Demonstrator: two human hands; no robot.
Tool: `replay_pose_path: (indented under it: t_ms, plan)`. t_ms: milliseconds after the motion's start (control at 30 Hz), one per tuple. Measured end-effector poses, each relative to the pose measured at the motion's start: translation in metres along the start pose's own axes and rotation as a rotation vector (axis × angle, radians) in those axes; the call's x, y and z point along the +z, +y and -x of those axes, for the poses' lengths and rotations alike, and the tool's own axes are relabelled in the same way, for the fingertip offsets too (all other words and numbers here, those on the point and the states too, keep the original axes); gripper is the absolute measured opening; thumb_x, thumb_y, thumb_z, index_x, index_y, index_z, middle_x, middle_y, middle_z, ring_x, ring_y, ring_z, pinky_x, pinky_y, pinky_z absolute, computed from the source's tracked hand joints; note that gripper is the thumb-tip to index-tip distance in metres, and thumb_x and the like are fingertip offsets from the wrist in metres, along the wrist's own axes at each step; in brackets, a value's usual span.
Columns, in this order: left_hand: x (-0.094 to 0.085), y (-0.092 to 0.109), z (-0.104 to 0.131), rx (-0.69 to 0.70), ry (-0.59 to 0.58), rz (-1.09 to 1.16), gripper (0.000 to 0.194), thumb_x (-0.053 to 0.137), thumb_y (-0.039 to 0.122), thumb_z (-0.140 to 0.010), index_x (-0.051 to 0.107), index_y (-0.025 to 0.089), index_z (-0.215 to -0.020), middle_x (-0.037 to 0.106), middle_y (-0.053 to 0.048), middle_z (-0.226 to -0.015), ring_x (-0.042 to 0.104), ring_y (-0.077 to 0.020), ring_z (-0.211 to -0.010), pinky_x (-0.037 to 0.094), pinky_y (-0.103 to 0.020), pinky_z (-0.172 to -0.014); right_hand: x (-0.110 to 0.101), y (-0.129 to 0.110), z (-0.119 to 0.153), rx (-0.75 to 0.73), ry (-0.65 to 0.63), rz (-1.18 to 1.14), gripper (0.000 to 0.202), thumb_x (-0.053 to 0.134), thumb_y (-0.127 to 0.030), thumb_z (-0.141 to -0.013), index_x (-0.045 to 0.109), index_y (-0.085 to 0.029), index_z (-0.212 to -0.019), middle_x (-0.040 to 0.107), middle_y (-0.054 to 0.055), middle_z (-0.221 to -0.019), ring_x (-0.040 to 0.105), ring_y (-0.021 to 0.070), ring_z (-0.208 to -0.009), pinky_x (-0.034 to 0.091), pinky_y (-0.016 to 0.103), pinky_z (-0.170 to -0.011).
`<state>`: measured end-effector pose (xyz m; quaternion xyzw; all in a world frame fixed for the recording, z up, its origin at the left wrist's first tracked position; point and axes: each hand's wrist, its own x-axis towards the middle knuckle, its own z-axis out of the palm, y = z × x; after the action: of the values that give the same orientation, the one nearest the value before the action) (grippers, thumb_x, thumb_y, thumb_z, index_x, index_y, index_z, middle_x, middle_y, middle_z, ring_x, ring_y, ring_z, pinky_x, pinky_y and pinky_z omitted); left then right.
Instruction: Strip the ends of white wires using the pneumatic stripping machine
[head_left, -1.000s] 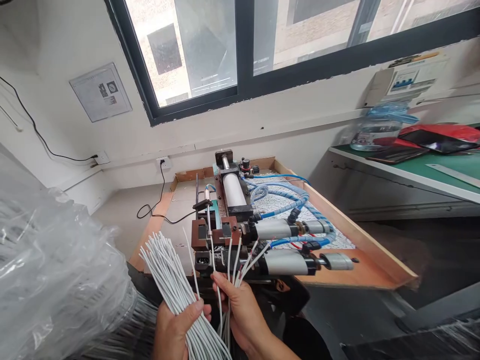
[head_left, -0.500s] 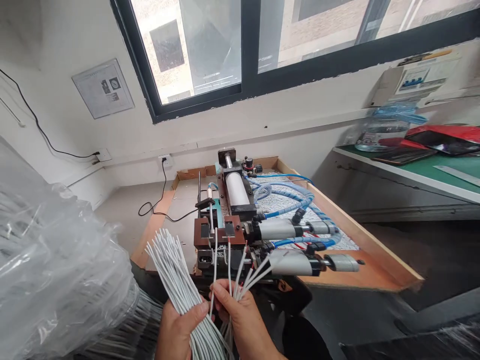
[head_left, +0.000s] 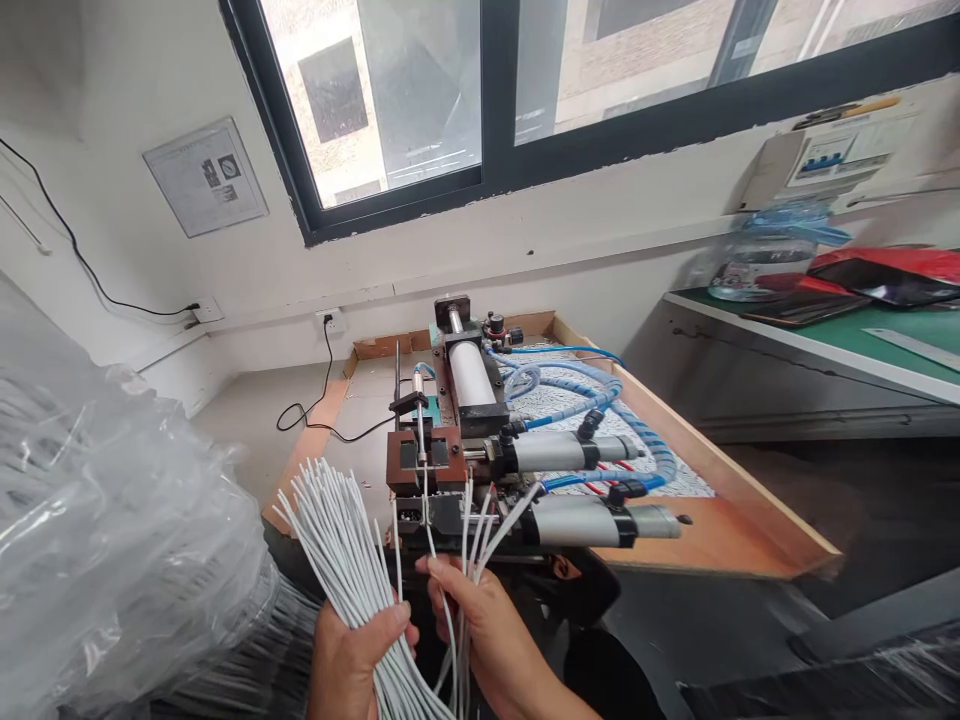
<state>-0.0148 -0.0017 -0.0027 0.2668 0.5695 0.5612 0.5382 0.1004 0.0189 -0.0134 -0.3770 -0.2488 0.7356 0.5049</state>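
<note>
Pinching one wire [head_left: 428, 530] in right grip [head_left: 480, 610], beside more wires [head_left: 512, 525]. Running forward from fingertips, lengthwise up to brown clamp [head_left: 448, 478]; cannot tell if touching. Clasping bundle [head_left: 341, 540] in left grip [head_left: 360, 645], farther from clamp.

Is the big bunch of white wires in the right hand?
No, the left hand holds the big bunch; the right hand has fewer wires.

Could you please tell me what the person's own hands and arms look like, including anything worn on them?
Both the left hand and the right hand are bare, without gloves. No sleeve shows on the visible part of the right forearm. I see no ring, watch or marking, though some fingers are hidden and the picture's bottom edge cuts off both arms.
</note>
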Motion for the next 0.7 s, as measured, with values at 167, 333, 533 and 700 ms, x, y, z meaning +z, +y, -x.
replay_pose_path:
  t_ms: [167, 333, 533, 700]
  plan:
    - [0.002, 0.006, 0.001, 0.070, -0.052, 0.046, 0.011, 0.068, 0.017, -0.052, 0.063, 0.011, -0.060, 0.064, -0.003, -0.054, 0.057, -0.0188, -0.052, 0.044, -0.031, -0.054, -0.008, 0.014, 0.002, 0.012, -0.107, 0.224, 0.024, 0.069, -0.034, -0.053, 0.065, -0.013, -0.063, 0.049, -0.003, -0.048, 0.035, 0.0076, -0.044, 0.026, 0.021, -0.043]
    - [0.005, 0.011, 0.000, 0.074, -0.039, 0.057, 0.017, 0.070, 0.016, -0.051, 0.065, 0.011, -0.066, 0.067, -0.004, -0.063, 0.060, -0.0191, -0.061, 0.045, -0.030, -0.064, -0.015, 0.027, 0.004, -0.146, -0.051, 0.310, 0.019, 0.069, -0.032, -0.055, 0.063, -0.014, -0.058, 0.047, -0.004, -0.044, 0.037, 0.0093, -0.047, 0.029, 0.022, -0.048]
    - [0.007, 0.013, 0.000, 0.020, -0.008, 0.086, 0.019, 0.071, 0.016, -0.051, 0.061, 0.012, -0.068, 0.065, -0.002, -0.055, 0.061, -0.0185, -0.055, 0.047, -0.029, -0.055, -0.012, 0.015, 0.003, -0.118, 0.052, 0.128, 0.026, 0.066, -0.039, -0.059, 0.060, -0.014, -0.063, 0.056, 0.000, -0.052, 0.040, 0.0086, -0.045, 0.028, 0.021, -0.044]
    - [0.006, 0.010, -0.004, -0.003, 0.006, 0.094, 0.024, 0.071, 0.016, -0.053, 0.060, 0.013, -0.075, 0.065, -0.002, -0.058, 0.063, -0.0204, -0.057, 0.049, -0.032, -0.057, -0.011, 0.009, 0.000, -0.038, 0.121, 0.072, 0.029, 0.069, -0.039, -0.054, 0.061, -0.012, -0.063, 0.051, -0.002, -0.045, 0.035, 0.0064, -0.040, 0.023, 0.020, -0.040]
